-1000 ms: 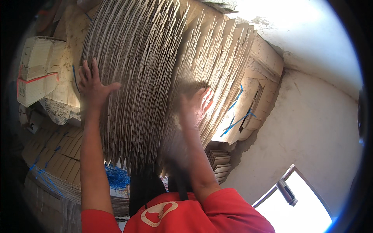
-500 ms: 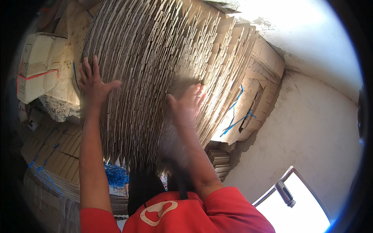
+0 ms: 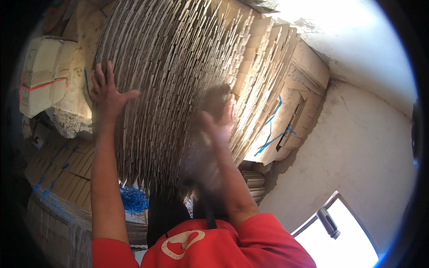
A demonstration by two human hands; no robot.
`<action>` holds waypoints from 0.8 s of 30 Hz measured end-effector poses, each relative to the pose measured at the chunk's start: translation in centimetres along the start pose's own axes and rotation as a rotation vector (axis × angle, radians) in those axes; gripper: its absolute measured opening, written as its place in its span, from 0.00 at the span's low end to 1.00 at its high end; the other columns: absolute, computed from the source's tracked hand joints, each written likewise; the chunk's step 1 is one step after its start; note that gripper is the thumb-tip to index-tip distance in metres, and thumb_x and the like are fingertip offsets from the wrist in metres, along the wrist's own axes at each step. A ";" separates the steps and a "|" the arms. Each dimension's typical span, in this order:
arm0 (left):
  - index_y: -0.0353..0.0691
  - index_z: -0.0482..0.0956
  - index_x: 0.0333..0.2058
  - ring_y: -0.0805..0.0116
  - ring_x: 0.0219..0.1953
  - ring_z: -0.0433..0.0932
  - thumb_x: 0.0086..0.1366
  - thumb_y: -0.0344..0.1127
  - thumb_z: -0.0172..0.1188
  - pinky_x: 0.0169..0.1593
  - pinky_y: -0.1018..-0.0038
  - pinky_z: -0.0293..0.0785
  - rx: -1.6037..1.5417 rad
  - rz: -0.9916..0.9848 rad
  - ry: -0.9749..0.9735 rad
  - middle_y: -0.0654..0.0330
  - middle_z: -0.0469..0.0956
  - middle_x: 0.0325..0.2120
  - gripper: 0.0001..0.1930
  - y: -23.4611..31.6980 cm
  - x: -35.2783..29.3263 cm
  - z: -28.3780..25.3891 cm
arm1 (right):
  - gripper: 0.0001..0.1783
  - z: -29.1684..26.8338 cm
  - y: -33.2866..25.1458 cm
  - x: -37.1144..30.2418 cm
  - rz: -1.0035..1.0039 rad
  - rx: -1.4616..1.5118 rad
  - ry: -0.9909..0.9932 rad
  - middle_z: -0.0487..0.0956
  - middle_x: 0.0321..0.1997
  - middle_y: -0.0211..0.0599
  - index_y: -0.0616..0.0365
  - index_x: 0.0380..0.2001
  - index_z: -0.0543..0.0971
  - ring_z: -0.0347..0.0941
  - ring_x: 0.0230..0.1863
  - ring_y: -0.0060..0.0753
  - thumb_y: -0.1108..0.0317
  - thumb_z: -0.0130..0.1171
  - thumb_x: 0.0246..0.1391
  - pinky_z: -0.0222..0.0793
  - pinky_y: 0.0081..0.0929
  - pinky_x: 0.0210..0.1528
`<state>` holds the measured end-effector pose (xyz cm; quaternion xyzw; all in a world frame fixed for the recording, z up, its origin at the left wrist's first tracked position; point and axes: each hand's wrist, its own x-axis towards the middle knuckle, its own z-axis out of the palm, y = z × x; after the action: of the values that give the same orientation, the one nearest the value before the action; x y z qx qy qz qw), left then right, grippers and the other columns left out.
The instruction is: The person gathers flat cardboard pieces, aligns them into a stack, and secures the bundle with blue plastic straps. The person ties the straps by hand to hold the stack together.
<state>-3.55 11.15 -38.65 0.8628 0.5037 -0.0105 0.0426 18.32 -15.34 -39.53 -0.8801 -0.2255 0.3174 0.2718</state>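
Wearer's red shirt (image 3: pixel 268 243): pale rounded emblem (image 3: pixel 183 244) on the front, small lettering along its lower edge. White carton (image 3: pixel 47 73) at left: faint printed marks on its side, too small to read.

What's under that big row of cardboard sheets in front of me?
Directly beneath the row of cardboard sheets, everything is covered. Past its right side, flat cardboard with blue strapping shows, apparently continuing underneath.
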 end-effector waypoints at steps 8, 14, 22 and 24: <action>0.50 0.45 0.69 0.37 0.69 0.43 0.32 0.78 0.62 0.61 0.33 0.50 -0.010 -0.007 0.019 0.49 0.43 0.69 0.68 -0.6 -0.2 0.7 | 0.71 -0.6 -1.4 -1.2 0.056 -0.160 -0.053 0.43 0.75 0.51 0.51 0.71 0.35 0.40 0.74 0.52 0.39 0.71 0.36 0.55 0.46 0.68; 0.52 0.45 0.69 0.37 0.69 0.42 0.30 0.81 0.59 0.60 0.30 0.49 -0.030 0.007 0.033 0.49 0.42 0.69 0.69 -0.8 0.0 1.1 | 0.57 -1.0 -0.7 -1.5 0.040 -0.123 0.001 0.42 0.74 0.57 0.41 0.72 0.41 0.49 0.72 0.53 0.60 0.65 0.44 0.65 0.43 0.61; 0.53 0.44 0.69 0.38 0.70 0.41 0.28 0.83 0.57 0.60 0.32 0.48 -0.037 0.021 0.067 0.49 0.42 0.69 0.70 -0.8 0.2 1.6 | 0.45 -0.3 0.2 -1.9 -0.059 -0.338 0.023 0.39 0.74 0.58 0.23 0.68 0.55 0.47 0.72 0.63 0.64 0.61 0.47 0.63 0.47 0.61; 0.53 0.43 0.69 0.39 0.70 0.41 0.28 0.82 0.58 0.60 0.33 0.48 -0.051 0.022 0.074 0.50 0.42 0.69 0.70 -0.9 0.2 1.9 | 0.46 0.5 1.9 -1.6 -0.103 -0.362 0.049 0.39 0.74 0.59 0.23 0.68 0.56 0.45 0.72 0.65 0.61 0.62 0.46 0.60 0.49 0.63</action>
<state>-4.15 11.63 -40.57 0.8666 0.4956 0.0348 0.0462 17.28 -17.47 -40.36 -0.9093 -0.3172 0.2358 0.1303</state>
